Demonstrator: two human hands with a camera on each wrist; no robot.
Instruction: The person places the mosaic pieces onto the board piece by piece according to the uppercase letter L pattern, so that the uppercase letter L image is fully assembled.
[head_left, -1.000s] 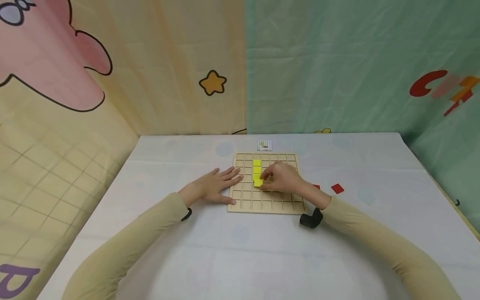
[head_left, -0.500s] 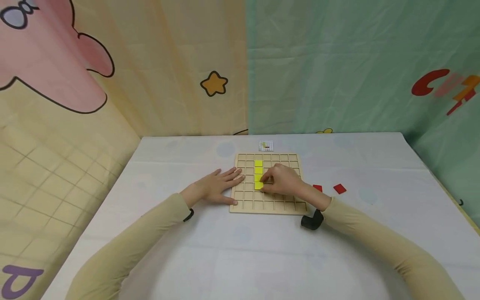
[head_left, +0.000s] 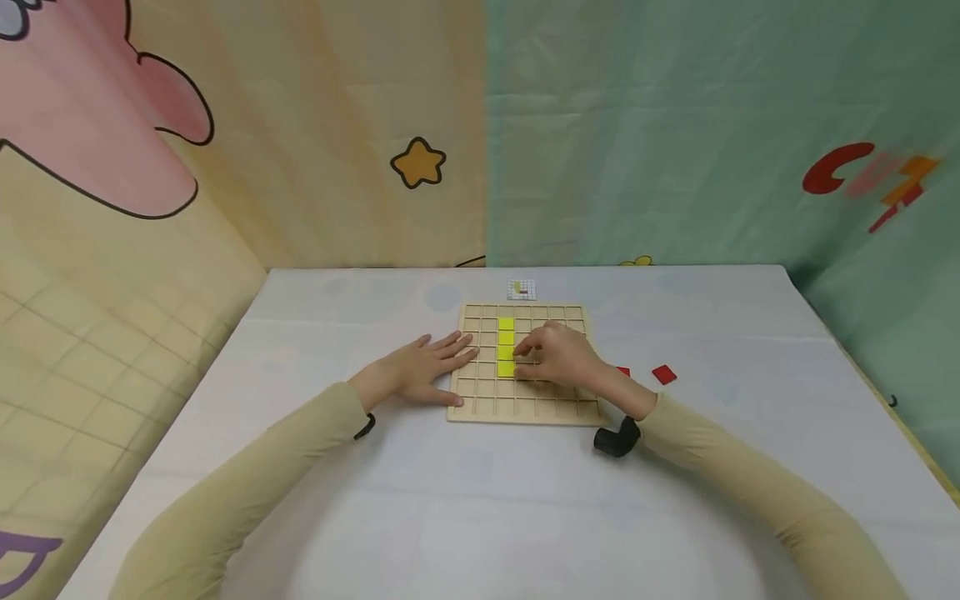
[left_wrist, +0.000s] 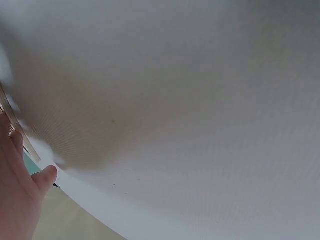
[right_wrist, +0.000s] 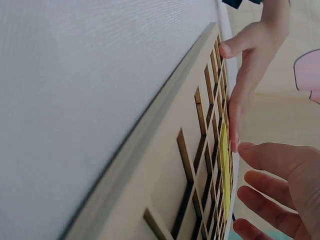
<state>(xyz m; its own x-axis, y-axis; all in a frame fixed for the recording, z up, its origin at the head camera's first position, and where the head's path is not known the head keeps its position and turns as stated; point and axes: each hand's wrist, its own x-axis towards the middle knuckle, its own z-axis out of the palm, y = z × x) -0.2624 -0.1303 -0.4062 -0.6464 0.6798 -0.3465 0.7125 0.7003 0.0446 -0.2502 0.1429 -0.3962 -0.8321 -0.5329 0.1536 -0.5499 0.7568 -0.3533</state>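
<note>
A wooden grid board (head_left: pixel 487 408) lies on the table. Several yellow square tiles (head_left: pixel 506 337) sit in one column of its cells, the lowest in line with the others. My right hand (head_left: pixel 558 357) is over the board just right of the lower yellow tiles. In the right wrist view its thumb (right_wrist: pixel 265 155) and fingers stand apart with nothing between them. My left hand (head_left: pixel 416 369) rests with spread fingers on the board's left edge. Its thumb (left_wrist: pixel 46 176) also shows in the left wrist view.
Two red tiles, one a loose red tile (head_left: pixel 664 374), lie right of the board, the other partly hidden by my right wrist. A small printed grid card (head_left: pixel 522 289) lies behind the board. Patterned curtains (head_left: pixel 637 133) border the white table (head_left: pixel 480 517).
The lowest yellow tile was askew a second ago and now sits squarely in its cell. My right fingers have drawn slightly away from it. My left hand stays on the board.
</note>
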